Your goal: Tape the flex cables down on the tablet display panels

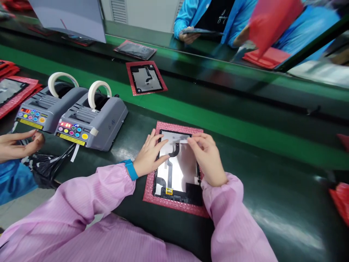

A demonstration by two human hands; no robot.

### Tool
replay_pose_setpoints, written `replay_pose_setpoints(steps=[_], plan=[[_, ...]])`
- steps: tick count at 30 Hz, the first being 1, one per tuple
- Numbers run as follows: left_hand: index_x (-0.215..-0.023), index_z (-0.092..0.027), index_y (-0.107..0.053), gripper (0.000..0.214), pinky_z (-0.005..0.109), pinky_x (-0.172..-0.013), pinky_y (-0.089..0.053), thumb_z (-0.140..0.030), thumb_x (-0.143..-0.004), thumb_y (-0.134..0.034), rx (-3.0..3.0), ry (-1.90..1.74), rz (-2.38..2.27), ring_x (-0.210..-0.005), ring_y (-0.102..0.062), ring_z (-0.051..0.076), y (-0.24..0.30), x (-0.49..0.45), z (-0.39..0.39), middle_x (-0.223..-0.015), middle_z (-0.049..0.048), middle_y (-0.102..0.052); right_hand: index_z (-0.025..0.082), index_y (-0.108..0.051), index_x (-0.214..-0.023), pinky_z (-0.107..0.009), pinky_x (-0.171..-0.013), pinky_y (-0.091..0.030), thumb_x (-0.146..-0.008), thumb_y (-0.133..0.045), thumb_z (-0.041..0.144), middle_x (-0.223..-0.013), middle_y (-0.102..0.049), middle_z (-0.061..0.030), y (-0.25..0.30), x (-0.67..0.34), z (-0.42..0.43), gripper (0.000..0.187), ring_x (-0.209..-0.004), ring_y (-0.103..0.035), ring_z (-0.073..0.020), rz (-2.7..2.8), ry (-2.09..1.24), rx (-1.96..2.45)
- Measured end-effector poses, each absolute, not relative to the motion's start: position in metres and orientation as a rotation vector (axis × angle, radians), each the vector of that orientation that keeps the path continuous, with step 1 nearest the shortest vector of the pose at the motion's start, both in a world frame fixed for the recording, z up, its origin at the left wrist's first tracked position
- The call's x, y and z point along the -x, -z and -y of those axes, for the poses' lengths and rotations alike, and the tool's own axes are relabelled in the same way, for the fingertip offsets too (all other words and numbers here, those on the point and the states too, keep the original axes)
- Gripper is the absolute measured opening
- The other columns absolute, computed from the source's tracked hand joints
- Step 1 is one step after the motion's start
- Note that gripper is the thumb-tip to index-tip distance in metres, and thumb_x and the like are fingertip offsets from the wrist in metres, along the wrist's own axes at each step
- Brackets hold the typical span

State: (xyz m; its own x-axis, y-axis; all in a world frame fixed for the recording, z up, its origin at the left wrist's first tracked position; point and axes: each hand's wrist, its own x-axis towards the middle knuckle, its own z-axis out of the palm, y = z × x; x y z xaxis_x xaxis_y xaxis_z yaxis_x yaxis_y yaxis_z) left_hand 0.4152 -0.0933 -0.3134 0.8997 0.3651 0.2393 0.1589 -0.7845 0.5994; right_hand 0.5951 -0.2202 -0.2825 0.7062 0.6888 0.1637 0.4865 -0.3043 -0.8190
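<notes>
A tablet screen panel point(177, 171) lies face down on a pink bubble-wrap mat point(174, 203) in front of me, its shiny back and a black flex cable showing. My left hand point(148, 153) rests flat on the panel's left edge with fingers stretched out. My right hand point(205, 156) is at the panel's top right, fingers pinched on a strip of tape point(181, 139) that lies across the top edge.
Two grey tape dispensers point(92, 116) with white tape rolls stand to the left. Another panel on a pink mat point(146, 78) lies on the green conveyor belt point(218, 120). A co-worker's hand point(20, 143) is at far left; people in blue sit across the line.
</notes>
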Motion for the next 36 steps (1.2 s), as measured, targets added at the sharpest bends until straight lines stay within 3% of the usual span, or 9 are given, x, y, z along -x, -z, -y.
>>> replay_pose_setpoints(steps=[3, 6, 13, 19, 25, 29, 34, 36], plan=[[-0.139, -0.030, -0.052, 0.043, 0.067, -0.117, -0.013, -0.041, -0.097, -0.048, -2.633, -0.423, -0.249, -0.151, -0.002, 0.039, 0.312, -0.416, 0.099, -0.154, 0.0096, -0.034, 0.021, -0.071, -0.072, -0.046, -0.099, -0.035, -0.080, -0.063, 0.053, -0.104, -0.061, -0.0089, 0.288, -0.602, 0.229, 0.034, -0.105, -0.054, -0.0262, 0.741, -0.302, 2.004], [-0.134, -0.033, -0.057, 0.038, 0.068, -0.117, -0.013, -0.039, -0.098, -0.048, -2.754, -0.354, -0.200, -0.150, -0.008, 0.039, 0.312, -0.416, 0.104, -0.156, 0.0067, -0.035, 0.021, -0.071, -0.067, -0.044, -0.098, -0.033, -0.077, -0.063, 0.054, -0.100, -0.063, -0.0085, 0.298, -0.595, 0.231, 0.035, -0.103, -0.053, -0.0263, 0.698, -0.350, 2.056], [-0.137, -0.032, -0.055, 0.039, 0.066, -0.118, -0.012, -0.037, -0.100, -0.043, -2.823, -0.315, -0.197, -0.150, -0.013, 0.037, 0.312, -0.417, 0.107, -0.153, 0.0002, -0.043, 0.024, -0.073, -0.070, -0.041, -0.096, -0.028, -0.081, -0.057, 0.054, -0.107, -0.063, -0.0084, 0.314, -0.575, 0.221, 0.036, -0.105, -0.044, -0.0274, 0.705, -0.299, 2.246], [-0.141, -0.030, -0.051, 0.042, 0.062, -0.120, -0.010, -0.036, -0.101, -0.039, -2.823, -0.280, -0.162, -0.151, -0.014, 0.033, 0.311, -0.417, 0.106, -0.151, 0.0003, -0.047, 0.023, -0.073, -0.072, -0.042, -0.094, -0.029, -0.082, -0.059, 0.051, -0.105, -0.061, -0.0090, 0.312, -0.572, 0.219, 0.032, -0.104, -0.042, -0.0289, 0.718, -0.265, 2.307], [-0.144, -0.030, -0.047, 0.043, 0.057, -0.122, -0.008, -0.037, -0.102, -0.038, -2.828, -0.252, -0.136, -0.150, -0.020, 0.028, 0.313, -0.418, 0.104, -0.149, 0.0006, -0.049, 0.021, -0.064, -0.086, -0.046, -0.091, -0.035, -0.082, -0.057, 0.054, -0.110, -0.050, -0.0135, 0.321, -0.573, 0.218, 0.034, -0.106, -0.041, -0.0322, 0.843, -0.133, 2.476], [-0.142, -0.031, -0.048, 0.043, 0.056, -0.122, -0.006, -0.039, -0.102, -0.038, -2.859, -0.267, -0.130, -0.149, -0.025, 0.026, 0.314, -0.416, 0.103, -0.148, 0.0015, -0.050, 0.018, -0.055, -0.100, -0.047, -0.089, -0.038, -0.082, -0.051, 0.056, -0.109, -0.055, -0.0170, 0.317, -0.595, 0.234, 0.042, -0.104, -0.048, -0.0326, 0.749, -0.038, 2.471], [-0.145, -0.029, -0.045, 0.045, 0.054, -0.122, -0.007, -0.040, -0.101, -0.038, -2.873, -0.286, -0.098, -0.149, -0.023, 0.027, 0.319, -0.415, 0.103, -0.151, 0.0017, -0.047, 0.018, -0.055, -0.115, -0.043, -0.081, -0.047, -0.086, -0.044, 0.065, -0.088, -0.069, -0.0103, 0.294, -0.607, 0.289, 0.056, -0.083, -0.065, -0.0282, 0.602, -0.561, 2.477], [-0.145, -0.029, -0.045, 0.045, 0.054, -0.122, -0.008, -0.039, -0.101, -0.038, -2.868, -0.296, -0.098, -0.149, -0.022, 0.027, 0.320, -0.415, 0.104, -0.152, 0.0010, -0.046, 0.020, -0.059, -0.113, -0.042, -0.081, -0.049, -0.083, -0.049, 0.069, -0.085, -0.072, -0.0083, 0.292, -0.599, 0.308, 0.058, -0.083, -0.068, -0.0282, 0.619, -0.741, 2.406]])
